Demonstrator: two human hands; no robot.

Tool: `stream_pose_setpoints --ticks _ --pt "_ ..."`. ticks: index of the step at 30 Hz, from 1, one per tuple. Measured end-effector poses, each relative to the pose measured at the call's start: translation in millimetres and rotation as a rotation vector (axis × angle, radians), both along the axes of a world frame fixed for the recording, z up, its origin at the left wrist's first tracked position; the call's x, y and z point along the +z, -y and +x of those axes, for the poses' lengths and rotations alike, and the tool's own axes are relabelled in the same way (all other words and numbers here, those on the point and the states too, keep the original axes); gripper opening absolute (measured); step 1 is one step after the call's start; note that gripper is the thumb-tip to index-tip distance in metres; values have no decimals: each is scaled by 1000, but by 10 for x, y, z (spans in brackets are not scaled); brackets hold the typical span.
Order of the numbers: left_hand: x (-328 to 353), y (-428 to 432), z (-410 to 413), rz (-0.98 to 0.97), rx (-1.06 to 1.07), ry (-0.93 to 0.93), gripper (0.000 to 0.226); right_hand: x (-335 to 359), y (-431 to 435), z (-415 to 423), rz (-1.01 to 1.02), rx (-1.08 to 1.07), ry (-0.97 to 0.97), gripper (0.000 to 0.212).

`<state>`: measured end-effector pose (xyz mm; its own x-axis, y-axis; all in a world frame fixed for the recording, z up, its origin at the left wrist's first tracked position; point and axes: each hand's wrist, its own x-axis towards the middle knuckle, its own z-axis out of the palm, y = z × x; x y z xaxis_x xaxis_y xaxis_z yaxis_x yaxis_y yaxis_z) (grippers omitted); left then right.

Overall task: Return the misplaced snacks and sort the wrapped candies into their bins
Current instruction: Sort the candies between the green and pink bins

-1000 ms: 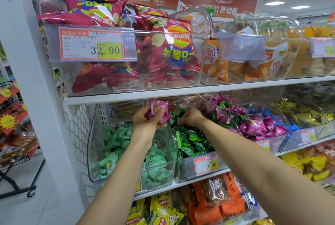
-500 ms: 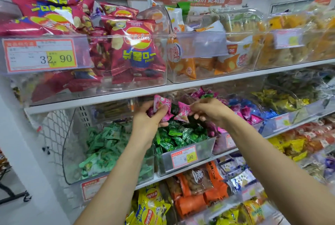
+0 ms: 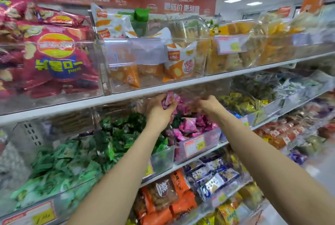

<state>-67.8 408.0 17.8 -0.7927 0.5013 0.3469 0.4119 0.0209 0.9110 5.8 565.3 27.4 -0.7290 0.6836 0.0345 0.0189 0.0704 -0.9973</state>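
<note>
Moved: both hands now right of the green candies (image 3: 117, 134), above the pink bin (image 3: 208, 138).
Left hand (image 3: 159, 111): clutching pink candies (image 3: 169, 99).
Right hand (image 3: 210, 106): curled, blurred; contents unclear.
Handling: light, slippery wrappers; pinch the ends.

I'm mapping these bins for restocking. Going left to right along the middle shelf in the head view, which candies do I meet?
light green candies → dark green candies → pink candies → yellow candies
</note>
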Motion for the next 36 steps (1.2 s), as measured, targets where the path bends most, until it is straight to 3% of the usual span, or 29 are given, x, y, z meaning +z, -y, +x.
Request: stream_pose_setpoints --ticks 1,3,5,8,14,20,26,31,34,36 --pt "-12 -85 -30 -140 27 -166 24 -28 -48 1 50 30 18 10" --pt "-40 -192 -82 -429 20 -431 44 -50 -82 44 204 59 33 14" --pt "-56 -187 -84 -572 -6 -492 53 -25 -3 139 350 45 4 18" --pt "-55 45 -16 -488 80 -527 46 10 263 261 481 60 -64 10" --pt "-142 1145 169 -491 417 -712 18 -59 1080 23 481 530 3 8" --pt "-319 1797 105 -651 452 -594 33 -307 1316 -887 826 576 369 31" --pt "-512 1999 45 -639 308 -538 45 -466 1425 -1242 931 652 614 31" --pt "-512 2038 14 -618 261 -512 47 -535 1389 -1269 834 568 596 31" --pt "-498 2074 0 -604 227 -497 46 -497 1442 -1176 600 583 467 22" --pt "-493 2085 1 -602 212 -489 47 -473 1491 -1138 552 623 482 35"
